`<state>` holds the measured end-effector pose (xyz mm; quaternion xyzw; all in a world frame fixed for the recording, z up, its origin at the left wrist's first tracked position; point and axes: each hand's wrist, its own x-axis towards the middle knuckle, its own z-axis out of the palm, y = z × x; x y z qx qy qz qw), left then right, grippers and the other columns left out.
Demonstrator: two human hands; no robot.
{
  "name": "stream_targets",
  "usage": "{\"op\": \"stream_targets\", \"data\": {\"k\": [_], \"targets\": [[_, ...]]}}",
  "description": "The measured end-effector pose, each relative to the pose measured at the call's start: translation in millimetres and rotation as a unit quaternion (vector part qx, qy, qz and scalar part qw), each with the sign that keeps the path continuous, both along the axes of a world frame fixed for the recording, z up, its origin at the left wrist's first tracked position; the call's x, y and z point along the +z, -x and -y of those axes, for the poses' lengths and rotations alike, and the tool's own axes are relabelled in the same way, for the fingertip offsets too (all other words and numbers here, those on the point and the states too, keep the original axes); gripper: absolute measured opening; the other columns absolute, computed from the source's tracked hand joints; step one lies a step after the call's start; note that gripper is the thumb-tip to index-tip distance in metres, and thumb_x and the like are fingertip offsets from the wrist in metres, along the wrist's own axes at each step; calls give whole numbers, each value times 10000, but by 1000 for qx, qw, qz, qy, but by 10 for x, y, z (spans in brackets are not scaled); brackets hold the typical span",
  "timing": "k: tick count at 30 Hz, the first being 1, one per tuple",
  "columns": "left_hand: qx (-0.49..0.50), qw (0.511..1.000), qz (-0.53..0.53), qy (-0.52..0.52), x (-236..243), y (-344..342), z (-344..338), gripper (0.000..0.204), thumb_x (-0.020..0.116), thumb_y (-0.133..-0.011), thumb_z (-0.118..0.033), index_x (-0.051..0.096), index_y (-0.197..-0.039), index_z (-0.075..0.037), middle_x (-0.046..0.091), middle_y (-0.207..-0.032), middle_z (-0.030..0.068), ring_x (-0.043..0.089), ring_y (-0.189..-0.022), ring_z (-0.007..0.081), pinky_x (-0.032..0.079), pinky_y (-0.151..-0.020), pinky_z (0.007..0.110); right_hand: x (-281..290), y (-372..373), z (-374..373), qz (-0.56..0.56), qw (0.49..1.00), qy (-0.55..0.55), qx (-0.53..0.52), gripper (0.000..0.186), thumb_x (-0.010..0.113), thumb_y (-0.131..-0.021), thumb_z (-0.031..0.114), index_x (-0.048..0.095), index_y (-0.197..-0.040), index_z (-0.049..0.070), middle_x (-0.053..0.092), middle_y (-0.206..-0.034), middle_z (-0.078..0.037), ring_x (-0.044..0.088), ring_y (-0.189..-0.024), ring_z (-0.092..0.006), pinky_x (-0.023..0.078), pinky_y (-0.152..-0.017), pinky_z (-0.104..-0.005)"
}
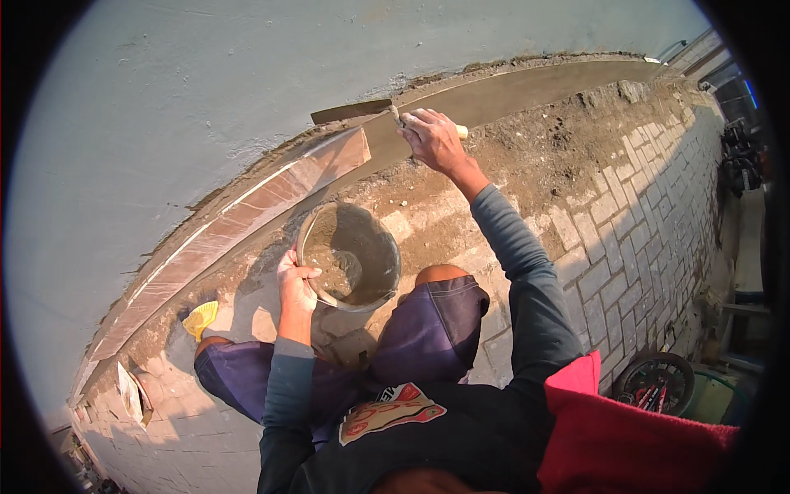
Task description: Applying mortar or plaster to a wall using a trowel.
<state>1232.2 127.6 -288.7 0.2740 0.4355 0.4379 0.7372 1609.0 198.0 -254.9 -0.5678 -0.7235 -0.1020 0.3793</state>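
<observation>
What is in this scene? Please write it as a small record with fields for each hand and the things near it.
left hand: the left hand grips the rim of a round grey bucket with wet mortar inside
right hand: the right hand holds a flat metal trowel with a wooden handle against the fresh grey cement strip
wall base: reddish-brown glossy tiles are set along the pale plastered wall
ground: grey paving blocks, loose soil beside the strip
posture: squatting, the bucket between the knees
</observation>
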Motion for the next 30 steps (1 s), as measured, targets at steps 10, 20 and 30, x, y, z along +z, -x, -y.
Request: {"op": "stream_targets", "data": {"k": [10,20,30], "targets": [[41,997,-2,-62,137,-137,15,644,591,-743,170,478,-1367,54,635,-1183,84,605,-1037,147,453,-955,267,-247,848,1083,133,919,340,148,260,624,-900,266,645,-802,25,646,-772,-195,671,-717,-378,530,-637,-475],[-24,990,-30,-136,399,-469,171,678,585,-749,151,454,-1409,67,611,-1167,56,577,-1041,107,438,-955,249,-639,1176,959,106,862,476,140,217,576,-877,201,711,-865,31,674,-785,-195,688,-776,-353,555,-692,-427],[59,989,97,-91,459,-190,17,476,586,-765,170,537,-1224,54,649,-1094,98,625,-953,153,493,-921,291,54,819,1066,-241,765,562,203,403,566,-984,268,619,-726,-37,592,-629,-62,569,-529,-146,467,-506,-311]]}}
